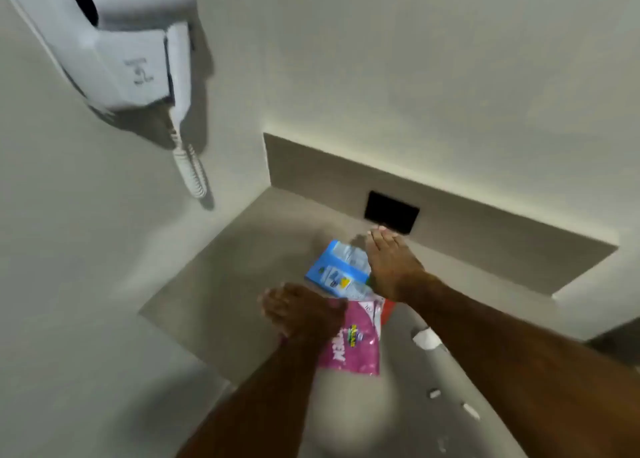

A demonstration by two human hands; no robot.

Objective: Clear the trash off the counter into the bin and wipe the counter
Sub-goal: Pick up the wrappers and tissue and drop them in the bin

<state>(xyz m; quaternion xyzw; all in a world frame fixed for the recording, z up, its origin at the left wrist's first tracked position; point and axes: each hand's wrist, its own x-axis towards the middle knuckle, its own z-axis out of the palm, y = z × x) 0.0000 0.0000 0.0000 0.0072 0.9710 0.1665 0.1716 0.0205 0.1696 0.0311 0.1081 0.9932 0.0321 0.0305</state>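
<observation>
Grey desk [214,270] in a corner with pale walls, and two hands over some trash.
White hair dryer [114,45] hangs on the left wall. Right hand [391,267] lies flat on a blue packet [336,270], fingers straight and spread. Left hand [298,310] rests on a pink wrapper [353,346]; it is blurry, so I cannot tell if it grips. Both packets lie on the desk, touching. Small white paper bits [426,339] sit near the right arm.

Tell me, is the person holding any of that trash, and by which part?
It cannot be told for sure. The left hand lies on the pink wrapper's top left edge; the right hand covers the blue packet's right side. The picture is blurred.
</observation>
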